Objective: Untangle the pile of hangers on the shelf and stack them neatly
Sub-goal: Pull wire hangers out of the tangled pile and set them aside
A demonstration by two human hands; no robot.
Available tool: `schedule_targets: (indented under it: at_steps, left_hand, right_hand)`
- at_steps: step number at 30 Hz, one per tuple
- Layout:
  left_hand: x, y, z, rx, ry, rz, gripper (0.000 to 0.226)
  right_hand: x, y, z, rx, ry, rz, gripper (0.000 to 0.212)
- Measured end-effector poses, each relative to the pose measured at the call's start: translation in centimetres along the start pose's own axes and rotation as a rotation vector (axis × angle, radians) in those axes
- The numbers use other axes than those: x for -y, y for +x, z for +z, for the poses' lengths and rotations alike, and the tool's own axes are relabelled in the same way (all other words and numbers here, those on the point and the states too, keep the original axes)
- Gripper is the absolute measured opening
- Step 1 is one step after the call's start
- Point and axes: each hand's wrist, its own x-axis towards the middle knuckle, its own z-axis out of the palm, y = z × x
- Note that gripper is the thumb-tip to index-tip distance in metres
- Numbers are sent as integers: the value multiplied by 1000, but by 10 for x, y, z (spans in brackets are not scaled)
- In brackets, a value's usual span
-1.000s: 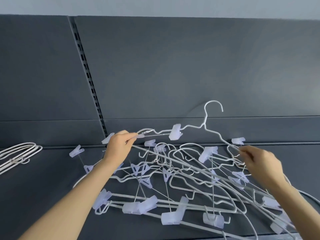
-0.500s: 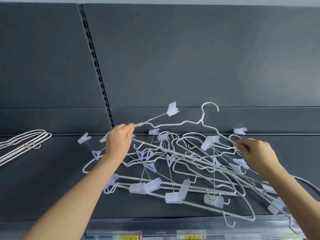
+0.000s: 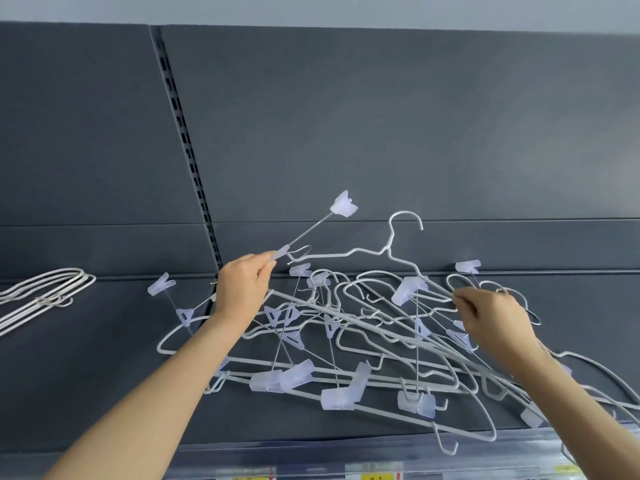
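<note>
A tangled pile of white wire hangers with pale translucent clips lies on the dark grey shelf. One white hanger is lifted above the pile, its hook pointing up. My left hand pinches that hanger's left end, where a clip on a thin rod sticks up to the right. My right hand pinches the same hanger's right arm, among other wires of the pile. Several hangers lower in the pile overlap, so their shapes are partly hidden.
A neat stack of white hangers lies at the shelf's left end. A slotted upright runs up the grey back panel. Price labels line the shelf's front edge, and one hanger hook overhangs it.
Both hands have raised the top hanger slightly out of the pile. The clip at its left end has swung upward and to the right on its rod.
</note>
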Motion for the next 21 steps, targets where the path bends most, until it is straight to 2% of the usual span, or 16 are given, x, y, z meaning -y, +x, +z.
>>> schedule_targets:
  at_steps: [6,13,15,18,21]
  left_hand:
    - [11,6,-7,-17,32,-160,27]
    - [40,7,-13,-10,212,-255,24]
    - [46,0,-13,20,246,-246,18]
    - [58,-20,-15,147,248,-187,20]
    - [61,-34,-20,473,194,-126,29]
  right_hand:
    - [-6,-12,-12,-17,29,110,11]
    - [-30,-16,-24,-19,20,253,10]
    - [-37,-14,-28,-35,41,301,12]
    - [-40,-12,-31,-57,66,330,16]
    - [-39,-10,-27,-72,94,332,16]
